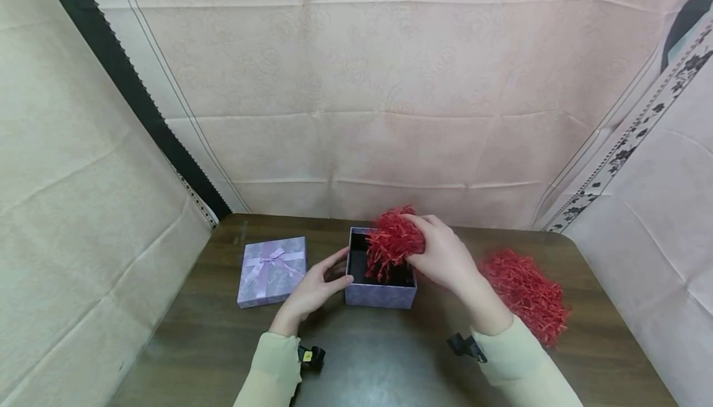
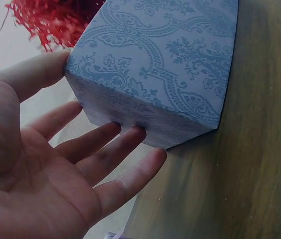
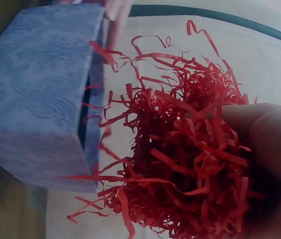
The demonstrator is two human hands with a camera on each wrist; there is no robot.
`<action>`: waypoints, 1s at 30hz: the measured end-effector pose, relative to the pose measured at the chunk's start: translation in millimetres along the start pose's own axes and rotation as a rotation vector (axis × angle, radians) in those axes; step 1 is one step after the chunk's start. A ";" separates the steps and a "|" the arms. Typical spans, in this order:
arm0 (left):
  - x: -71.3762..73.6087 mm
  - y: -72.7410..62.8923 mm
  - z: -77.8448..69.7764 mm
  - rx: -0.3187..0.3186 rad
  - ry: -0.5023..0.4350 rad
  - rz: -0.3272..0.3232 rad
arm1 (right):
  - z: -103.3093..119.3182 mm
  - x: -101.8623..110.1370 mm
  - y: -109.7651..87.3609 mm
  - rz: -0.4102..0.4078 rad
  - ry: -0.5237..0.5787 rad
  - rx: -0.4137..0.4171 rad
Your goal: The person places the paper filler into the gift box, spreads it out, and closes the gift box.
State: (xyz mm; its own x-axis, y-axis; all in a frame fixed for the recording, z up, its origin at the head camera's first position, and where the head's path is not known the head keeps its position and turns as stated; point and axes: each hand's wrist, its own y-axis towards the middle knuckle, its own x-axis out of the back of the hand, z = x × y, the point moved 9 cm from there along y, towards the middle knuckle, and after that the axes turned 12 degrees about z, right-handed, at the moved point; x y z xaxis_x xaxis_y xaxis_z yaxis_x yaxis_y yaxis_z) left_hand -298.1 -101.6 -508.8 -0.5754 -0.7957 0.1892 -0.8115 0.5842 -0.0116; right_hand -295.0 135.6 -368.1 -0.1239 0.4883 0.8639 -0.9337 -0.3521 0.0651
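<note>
A lavender patterned gift box (image 1: 380,296) stands on the table with its top off and its dark inside showing. My right hand (image 1: 442,252) grips a bunch of red shredded paper (image 1: 395,240) above the box; loose strands hang over the rim. In the right wrist view this shredded paper (image 3: 180,154) hides most of the fingers. My left hand (image 1: 317,286) touches the box's left side. The left wrist view shows its fairly straight fingertips against one wall of the box (image 2: 155,55), the thumb at a corner.
The box's lid (image 1: 273,271), with a purple ribbon bow, lies left of the left hand. A larger heap of red shredded paper (image 1: 526,295) sits on the right, beside the right forearm. Pale cloth (image 1: 390,85) hangs behind the brown table (image 1: 384,357).
</note>
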 end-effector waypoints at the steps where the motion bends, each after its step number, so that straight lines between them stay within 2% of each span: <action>1: 0.1 -0.1 0.0 0.002 -0.001 0.000 | 1.1 -3.7 3.1 0.009 -0.010 0.000; 9: 1.4 1.1 2.4 -0.002 0.002 0.004 | 8.3 -32.5 24.7 0.104 -0.098 -0.011; 17: 3.1 2.2 2.8 -0.012 0.006 -0.001 | 15.6 -53.8 40.8 0.168 -0.177 0.015; 24: 3.8 1.9 2.6 0.001 -0.009 -0.002 | 18.1 -82.9 57.8 0.232 -0.240 0.040; 30: 2.4 1.9 3.0 -0.002 0.004 0.000 | 13.1 -108.0 68.5 0.277 -0.223 0.046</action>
State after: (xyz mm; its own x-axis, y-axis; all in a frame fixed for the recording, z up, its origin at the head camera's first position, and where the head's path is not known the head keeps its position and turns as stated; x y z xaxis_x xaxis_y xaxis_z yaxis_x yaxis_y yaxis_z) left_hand -301.3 -102.8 -511.3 -0.5750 -0.7950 0.1931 -0.8114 0.5844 -0.0101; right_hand -341.1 48.3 -450.4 -0.2889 0.1846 0.9394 -0.8581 -0.4851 -0.1685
